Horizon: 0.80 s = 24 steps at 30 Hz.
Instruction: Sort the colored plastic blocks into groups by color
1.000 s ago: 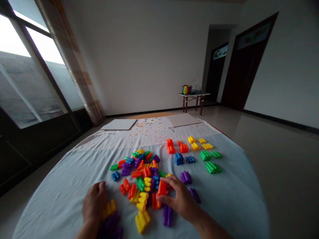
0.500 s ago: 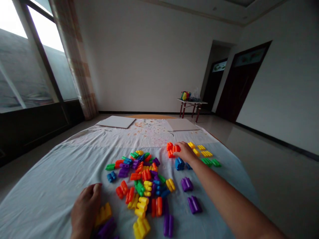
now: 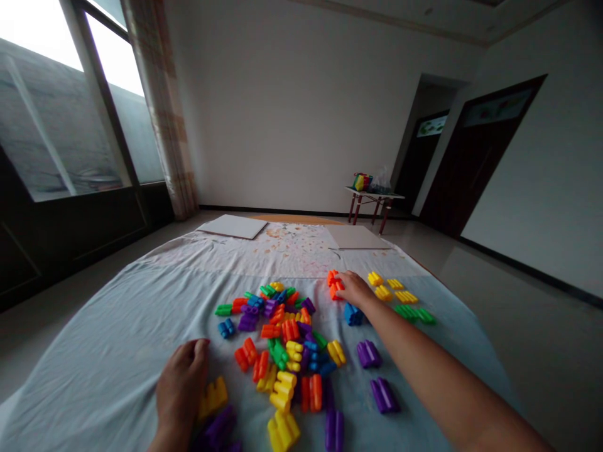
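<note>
My right hand [image 3: 353,289] reaches out over the far right of the table, its fingers closed on an orange toy block that they mostly cover. Directly left of the fingertips lie more orange blocks [image 3: 333,276]. A blue block [image 3: 353,314] sits just below that hand. On the near left, my left hand [image 3: 183,383] rests on the cloth with curled fingers, and no block shows in it. Right beside it are a yellow block [image 3: 213,397] and a purple block [image 3: 220,427]. Between the hands spreads a mixed pile of ribbed plastic blocks [image 3: 291,330].
Apart from the pile, yellow blocks [image 3: 395,284], green blocks [image 3: 414,313] and purple blocks [image 3: 369,354] lie grouped at the right. A white board [image 3: 233,226] and a beige board [image 3: 357,236] lie at the cloth's [image 3: 127,326] far end. A small table [image 3: 377,194] stands beyond.
The whole view has shifted, so things appear farther right. My right hand stays at the orange blocks and now covers more of the one at its fingers. My left hand stays beside the yellow block.
</note>
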Motion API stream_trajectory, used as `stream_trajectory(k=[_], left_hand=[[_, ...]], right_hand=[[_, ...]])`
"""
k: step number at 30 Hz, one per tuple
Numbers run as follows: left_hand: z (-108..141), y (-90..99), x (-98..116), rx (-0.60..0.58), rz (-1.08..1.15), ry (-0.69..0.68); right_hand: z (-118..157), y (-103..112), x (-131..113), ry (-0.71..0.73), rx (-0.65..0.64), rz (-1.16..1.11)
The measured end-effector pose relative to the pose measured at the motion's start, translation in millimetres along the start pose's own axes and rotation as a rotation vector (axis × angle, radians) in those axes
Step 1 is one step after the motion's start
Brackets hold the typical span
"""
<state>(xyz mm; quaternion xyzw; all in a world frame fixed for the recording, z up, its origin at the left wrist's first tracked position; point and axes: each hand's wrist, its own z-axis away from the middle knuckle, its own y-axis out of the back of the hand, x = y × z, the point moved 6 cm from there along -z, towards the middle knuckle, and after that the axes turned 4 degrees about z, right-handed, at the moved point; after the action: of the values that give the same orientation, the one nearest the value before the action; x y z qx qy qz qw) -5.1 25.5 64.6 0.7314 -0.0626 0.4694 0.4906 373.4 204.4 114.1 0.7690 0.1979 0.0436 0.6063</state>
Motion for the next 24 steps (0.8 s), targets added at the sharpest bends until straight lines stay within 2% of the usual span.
stream_trajectory(k=[5, 7, 10, 12, 16, 24], left_hand=[[1.4, -1.0, 1.0, 0.005, -0.006, -0.003], [1.3, -1.2, 1.2, 0.018, -0.006, -0.011], [0.6, -1.8, 0.6, 0.033, 0.002, -0.023], [0.2, -2.4, 0.0, 0.033, 0.003, -0.029], [-0.2, -2.5, -0.5, 0.035, -0.005, -0.035], [0.4, -3.0, 0.2, 0.033, -0.016, -0.053]], right_hand=[[7.7, 14.6, -9.7, 0.01, 0.002, -0.007], [18.3, 23.5, -22.8, 0.037, 0.038, -0.047], [47.5, 32.8, -53.9, 0.141, 0.072, -0.225], [70.6, 30.5, -75.9, 0.207, 0.021, -0.334], [103.8, 16.9, -104.8, 0.27, -0.064, -0.36], [120.4, 4.8, -127.9, 0.283, -0.055, -0.404]])
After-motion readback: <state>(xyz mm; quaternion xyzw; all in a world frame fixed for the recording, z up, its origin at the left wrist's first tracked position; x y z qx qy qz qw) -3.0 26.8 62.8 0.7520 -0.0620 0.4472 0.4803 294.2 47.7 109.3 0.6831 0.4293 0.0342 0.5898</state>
